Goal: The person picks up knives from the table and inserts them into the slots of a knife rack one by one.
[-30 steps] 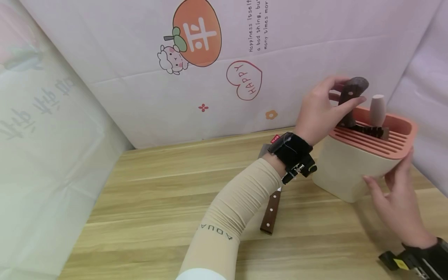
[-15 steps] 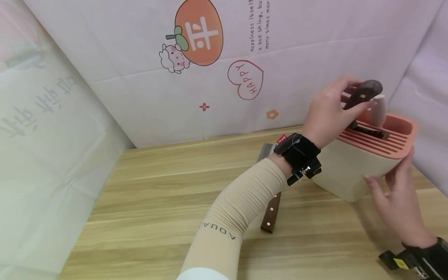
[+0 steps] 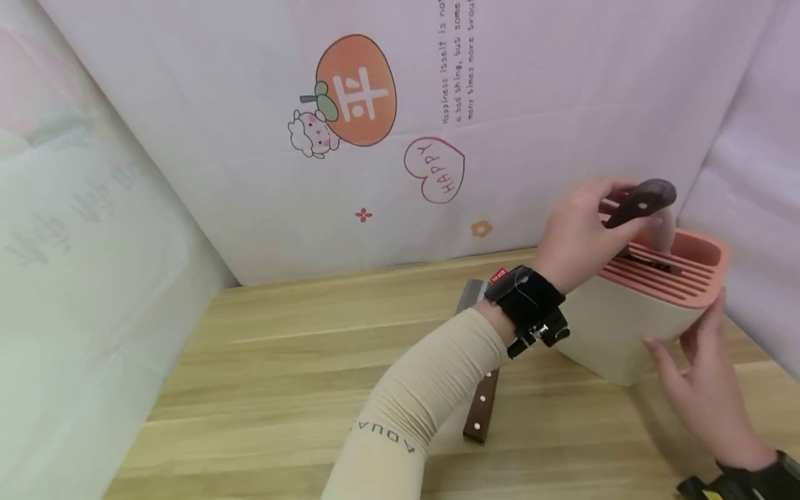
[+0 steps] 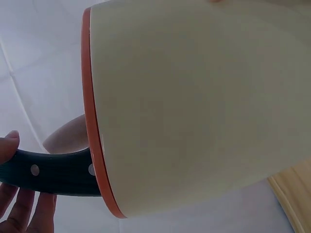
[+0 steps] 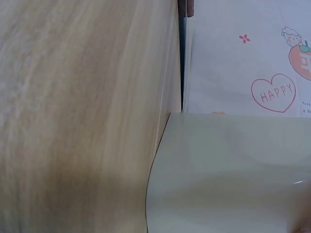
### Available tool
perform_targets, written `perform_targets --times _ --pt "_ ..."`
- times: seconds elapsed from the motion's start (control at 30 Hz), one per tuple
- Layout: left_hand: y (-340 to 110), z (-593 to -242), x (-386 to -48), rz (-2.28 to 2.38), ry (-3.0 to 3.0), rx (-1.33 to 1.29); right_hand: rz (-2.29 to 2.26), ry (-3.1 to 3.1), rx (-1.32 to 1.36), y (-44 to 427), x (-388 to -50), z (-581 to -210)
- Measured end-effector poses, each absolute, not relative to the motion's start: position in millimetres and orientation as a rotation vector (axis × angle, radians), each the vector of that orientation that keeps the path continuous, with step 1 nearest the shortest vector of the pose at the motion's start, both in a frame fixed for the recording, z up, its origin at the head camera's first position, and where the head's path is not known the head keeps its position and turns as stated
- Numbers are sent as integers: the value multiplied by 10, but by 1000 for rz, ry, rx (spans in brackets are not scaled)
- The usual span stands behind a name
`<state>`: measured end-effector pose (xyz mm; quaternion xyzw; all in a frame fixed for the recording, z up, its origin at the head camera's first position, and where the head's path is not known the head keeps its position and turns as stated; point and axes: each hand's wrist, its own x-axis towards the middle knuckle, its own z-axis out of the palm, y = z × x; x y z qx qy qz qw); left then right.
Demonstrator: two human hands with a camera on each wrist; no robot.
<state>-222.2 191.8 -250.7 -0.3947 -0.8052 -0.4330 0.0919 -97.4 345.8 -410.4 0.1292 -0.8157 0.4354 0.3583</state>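
In the head view my left hand [image 3: 578,232] grips the dark riveted handle of a knife [image 3: 646,201], thumb on one side and fingers on the other. The handle leans to the right over the knife holder [image 3: 625,333], a cream body with a slotted coral top. Part of something dark shows at the slots below the handle; the blade itself is hidden. The left wrist view shows the knife handle [image 4: 53,172] meeting the coral rim. My right hand [image 3: 709,389] holds the holder's lower right corner, thumb on the front, fingers partly hidden behind.
A pale rounded handle [image 3: 664,232] stands in the holder's rear compartment. Left of the holder, a broad-bladed knife with a brown riveted handle [image 3: 481,410] lies on the wooden table [image 3: 281,389], partly under my left forearm. Printed cloth [image 3: 531,83] walls the back and sides.
My left hand has shifted slightly right, and the knife handle leans further right. The head view has tilted up, so the scene sits lower. My right hand keeps its place on the holder.
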Motion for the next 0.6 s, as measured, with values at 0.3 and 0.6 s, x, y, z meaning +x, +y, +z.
perform_targets --times 0.3,0.6 --pt "1890 -2595 -2189 -1270 -2405 -1130 1133 -2152 280 3409 -920 -4110" --pt "1851 -2638 -2211 -1251 -2407 -1225 1175 -2164 255 3401 -891 -4149"
